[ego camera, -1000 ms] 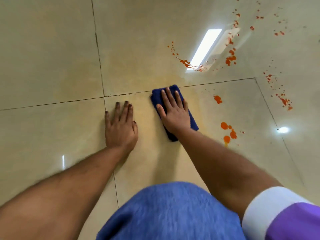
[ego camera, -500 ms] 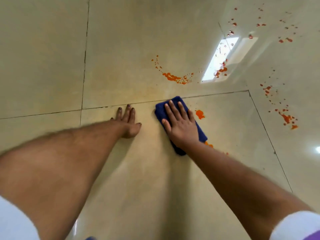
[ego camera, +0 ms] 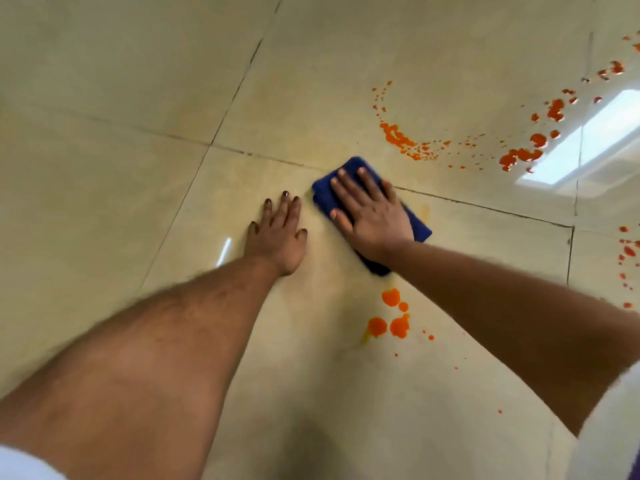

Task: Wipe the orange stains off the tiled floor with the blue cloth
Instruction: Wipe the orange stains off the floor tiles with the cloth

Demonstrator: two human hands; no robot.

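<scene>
The folded blue cloth (ego camera: 325, 195) lies flat on the beige tiled floor (ego camera: 104, 98), near a crossing of grout lines. My right hand (ego camera: 370, 214) presses flat on top of it with straight fingers. Just left of the cloth, my left hand (ego camera: 277, 233) rests palm down on the tile, fingers spread. Orange blobs (ego camera: 391, 317) sit on the tile below the cloth, between my forearms. A curved trail of orange drops (ego camera: 401, 140) lies beyond the cloth. A faint yellow smear (ego camera: 424, 213) shows at the cloth's right side.
More orange splatter (ego camera: 523, 155) lies at the upper right beside a bright reflection of a ceiling light (ego camera: 595, 140). Small orange spots (ego camera: 628, 252) dot the far right edge. Pale yellowish haze covers the tile around my hands.
The orange spot to the right of the cloth is gone, leaving a faint yellow smear. The view has swung, and the orange blobs near my right forearm are uncovered again.
</scene>
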